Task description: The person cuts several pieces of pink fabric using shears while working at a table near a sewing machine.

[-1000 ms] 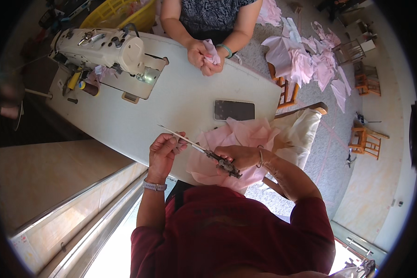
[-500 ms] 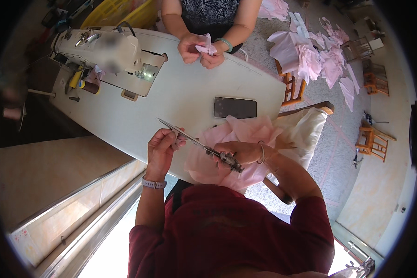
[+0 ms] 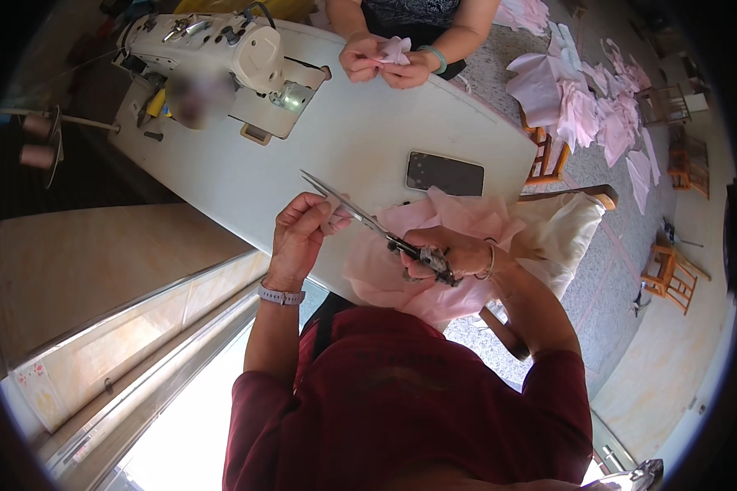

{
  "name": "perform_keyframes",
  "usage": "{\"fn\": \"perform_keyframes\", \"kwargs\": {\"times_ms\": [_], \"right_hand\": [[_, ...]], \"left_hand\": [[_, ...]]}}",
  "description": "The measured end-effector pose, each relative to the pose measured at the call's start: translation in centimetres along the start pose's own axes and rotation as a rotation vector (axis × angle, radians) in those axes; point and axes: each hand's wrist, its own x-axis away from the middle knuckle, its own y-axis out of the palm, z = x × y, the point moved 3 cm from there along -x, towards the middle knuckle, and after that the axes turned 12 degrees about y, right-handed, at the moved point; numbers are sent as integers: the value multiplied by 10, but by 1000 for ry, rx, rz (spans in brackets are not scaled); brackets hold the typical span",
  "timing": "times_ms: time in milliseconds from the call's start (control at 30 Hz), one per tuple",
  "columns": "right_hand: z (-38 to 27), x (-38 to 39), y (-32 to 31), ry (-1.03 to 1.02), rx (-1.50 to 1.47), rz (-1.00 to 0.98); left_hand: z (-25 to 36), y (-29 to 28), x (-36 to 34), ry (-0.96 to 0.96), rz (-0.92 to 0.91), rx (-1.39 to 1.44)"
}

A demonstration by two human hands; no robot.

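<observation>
My left hand (image 3: 299,233), with a pale watch band on the wrist, pinches a small scrap of pink cloth (image 3: 336,217) between thumb and fingers. My right hand (image 3: 449,248) is wrapped round the handles of large metal scissors (image 3: 368,219). Their long blades point up and to the left, passing close by my left fingertips and the scrap. How far the blades are parted is too fine to tell. Under my right hand, thin pink fabric (image 3: 377,277) lies bunched over the table's near edge.
A sewing machine (image 3: 258,53) stands on the white table (image 3: 336,114) at the far left. A dark phone (image 3: 445,174) lies beyond the fabric. Across the table, another person's hands (image 3: 389,67) hold pink cloth. Pink pieces (image 3: 581,110) pile up at right, near wooden stools (image 3: 670,278).
The whole view has shifted, so the table and machine sit farther right and higher. Both hands keep their grips on the scrap and the scissors.
</observation>
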Motion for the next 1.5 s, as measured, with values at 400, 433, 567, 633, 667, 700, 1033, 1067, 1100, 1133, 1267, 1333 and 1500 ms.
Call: {"fn": "perform_keyframes", "kwargs": {"times_ms": [400, 433, 567, 633, 667, 700, 1033, 1067, 1100, 1133, 1267, 1333, 1500], "right_hand": [[2, -2, 8, -89, -142, -38], [3, -2, 8, -102, -152, -52], [6, -2, 9, -75, -198, -73], [7, -2, 7, -121, -15, -91], [6, 0, 6, -123, -13, -91], [-2, 3, 8, -58, -45, -118], [8, -1, 5, -52, 109, -24], [8, 0, 5, -53, 111, -23], [7, 0, 5, -57, 116, -17], [5, 1, 4, -61, 122, -10], [2, 3, 5, -61, 121, 14], [-1, 5, 7, -118, 122, 24], [14, -3, 11, -116, 52, -32]], "left_hand": [[4, -3, 3, 22, -36, -4], [5, -2, 3, 36, -45, 1], [7, -4, 3, 39, -55, 13], [11, -2, 5, 52, -33, -3], [11, -2, 5, 53, -34, -4], [11, -3, 6, 46, -23, -18], [12, 3, 8, 99, -1, -24], [11, 3, 8, 101, -2, -24], [9, 1, 8, 104, 2, -29], [9, 0, 8, 108, 5, -33], [9, -2, 10, 105, 11, -39], [10, -2, 12, 112, 20, -42], [10, -12, 20, 110, 38, -68]]}}
